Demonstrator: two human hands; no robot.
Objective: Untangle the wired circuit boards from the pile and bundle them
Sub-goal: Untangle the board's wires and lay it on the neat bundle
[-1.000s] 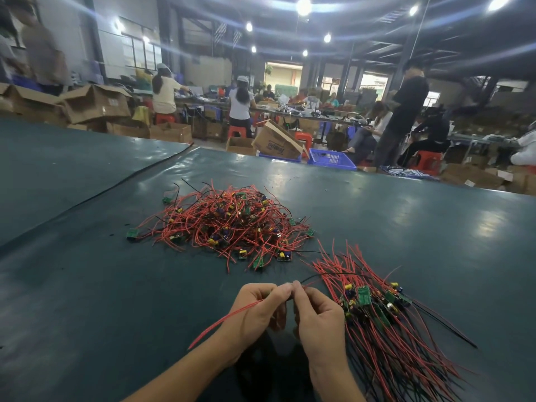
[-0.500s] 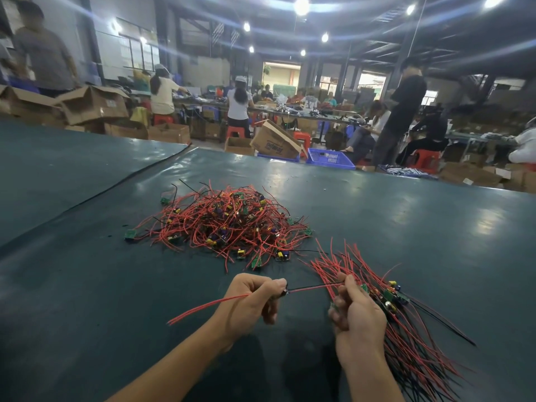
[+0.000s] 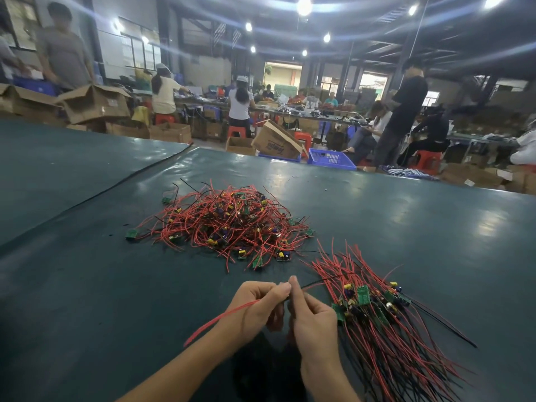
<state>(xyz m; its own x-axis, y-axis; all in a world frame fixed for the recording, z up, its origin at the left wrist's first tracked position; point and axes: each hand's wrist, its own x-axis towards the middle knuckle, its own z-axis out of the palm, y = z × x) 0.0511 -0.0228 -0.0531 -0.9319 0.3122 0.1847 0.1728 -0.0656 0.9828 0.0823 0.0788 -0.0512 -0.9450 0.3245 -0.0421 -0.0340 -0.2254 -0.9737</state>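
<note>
red wire [image 3: 220,317] pinched at the fingertips

the left hand [image 3: 255,309] and right hand [image 3: 314,320] met fingertip to fingertip, each pinching the red wire, which trailed left over the green table [image 3: 87,300]. the tangled pile [image 3: 229,224] lay beyond them, the straightened bundle [image 3: 377,323] beside the right hand.

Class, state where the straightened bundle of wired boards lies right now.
Head view: the bundle lies at lower right on the green table, just beside the right hand, nearer the camera than the tangled pile.
</note>
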